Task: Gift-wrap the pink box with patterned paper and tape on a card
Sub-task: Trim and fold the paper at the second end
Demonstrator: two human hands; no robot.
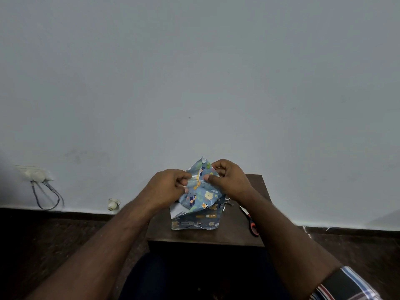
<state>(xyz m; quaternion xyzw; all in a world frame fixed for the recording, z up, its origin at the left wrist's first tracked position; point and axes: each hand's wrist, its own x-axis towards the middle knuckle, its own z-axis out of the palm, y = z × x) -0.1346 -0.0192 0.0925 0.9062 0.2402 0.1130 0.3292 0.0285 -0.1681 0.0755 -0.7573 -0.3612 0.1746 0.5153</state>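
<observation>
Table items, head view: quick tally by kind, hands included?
Hands: 2, left hand and right hand, stretching a clear tape strip between them
Tape strip: 1
Parcel in patterned paper: 1
Scissors: 1, partly behind the right forearm
Table: 1
Total: 6

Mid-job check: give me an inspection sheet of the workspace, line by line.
Surface: small dark wooden table, against a pale wall.
Job's things: box on the table, covered in patterned paper; one flap is raised, with a strip of clear tape stretched across it. Pink of the box hidden. Card: nothing seen.
Clutter: scissors with orange-black handles at the table's right edge; paper scraps beside the box.
Grippers: left hand and right hand each pinch an end of the tape.
Cables: wires hang from a wall socket at left.
Surroundings: dark floor, small white fitting low on the wall.
</observation>
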